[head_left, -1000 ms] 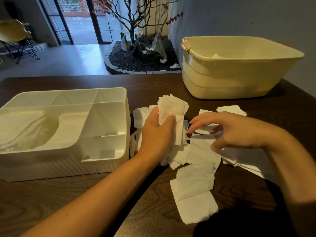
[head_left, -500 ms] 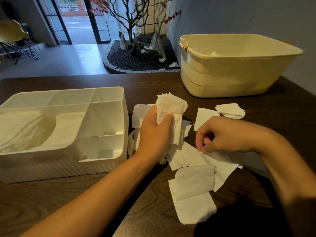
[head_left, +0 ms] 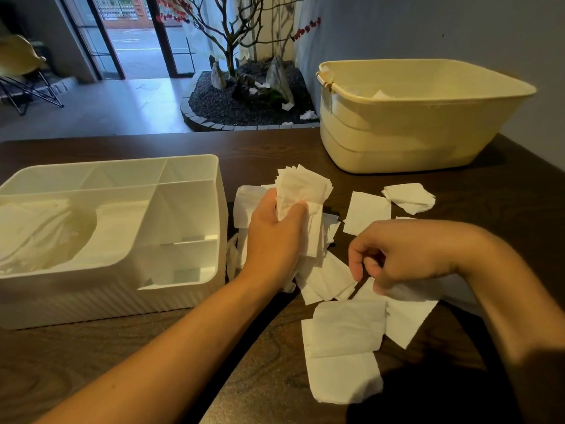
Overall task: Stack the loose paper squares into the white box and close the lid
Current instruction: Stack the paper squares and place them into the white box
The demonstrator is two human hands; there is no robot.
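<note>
gripping a paper wad (head_left: 301, 191), left hand (head_left: 275, 237) and paper-pinching right hand (head_left: 406, 255) hover over dark wood table (head_left: 122, 356).

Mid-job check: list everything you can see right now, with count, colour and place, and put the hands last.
white box: one, white, divided into compartments, left on the table, no lid on it.
stack of paper squares: one bundle, white, in the left hand.
loose paper squares: many, count unclear, white, scattered on the table right of the box.
tub: one, cream-yellow, far right of the table, a white scrap showing inside.
table: one, dark wood, under everything.
indoor tree bed: one, bare branches, dark gravel, rocks, behind the table.
chair: one, yellowish, far left on the floor.
left hand: grips the stack.
right hand: pinches a loose square's edge.
</note>
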